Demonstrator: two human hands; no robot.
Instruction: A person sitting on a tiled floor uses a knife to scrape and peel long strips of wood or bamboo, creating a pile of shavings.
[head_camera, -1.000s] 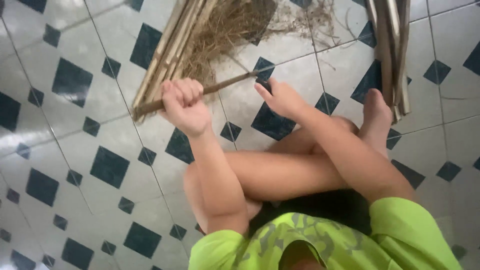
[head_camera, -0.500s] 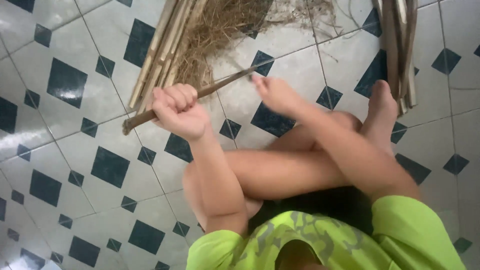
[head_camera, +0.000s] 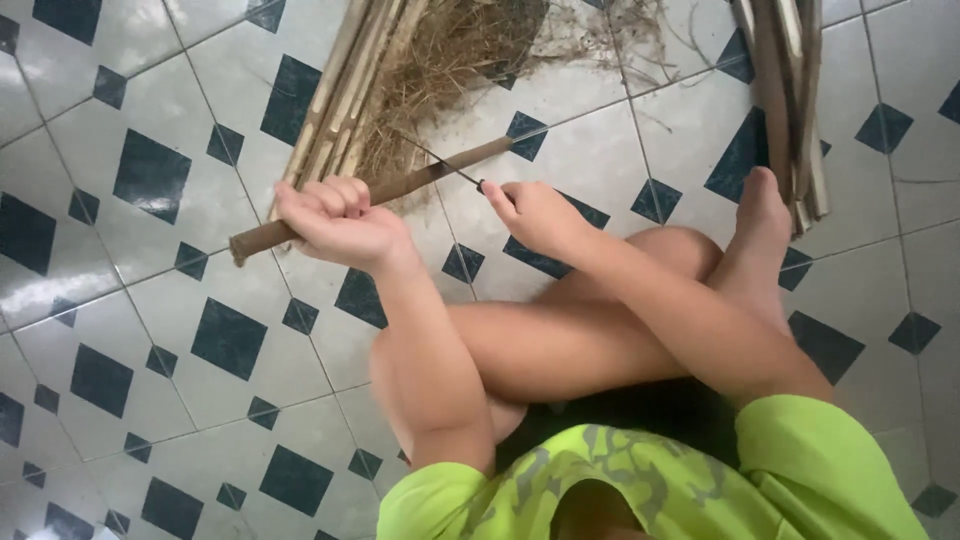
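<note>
My left hand (head_camera: 335, 222) is closed in a fist around a long brown stick (head_camera: 440, 170), held slanting above the tiled floor. My right hand (head_camera: 530, 215) grips a small thin dark blade (head_camera: 447, 165) whose tip rests against the stick near its middle. I sit cross-legged in a bright green shirt, with my bare knees and one foot (head_camera: 757, 225) below my hands.
A bundle of pale split sticks (head_camera: 340, 100) lies on the floor beyond my left hand, beside a heap of dry fibrous shavings (head_camera: 465, 50). Another bundle of darker sticks (head_camera: 790, 100) lies at the upper right, next to my foot. The floor has white tiles with dark diamonds.
My left hand has pulled the stick lower and to the left. My right hand now holds the thin blade against the stick.
</note>
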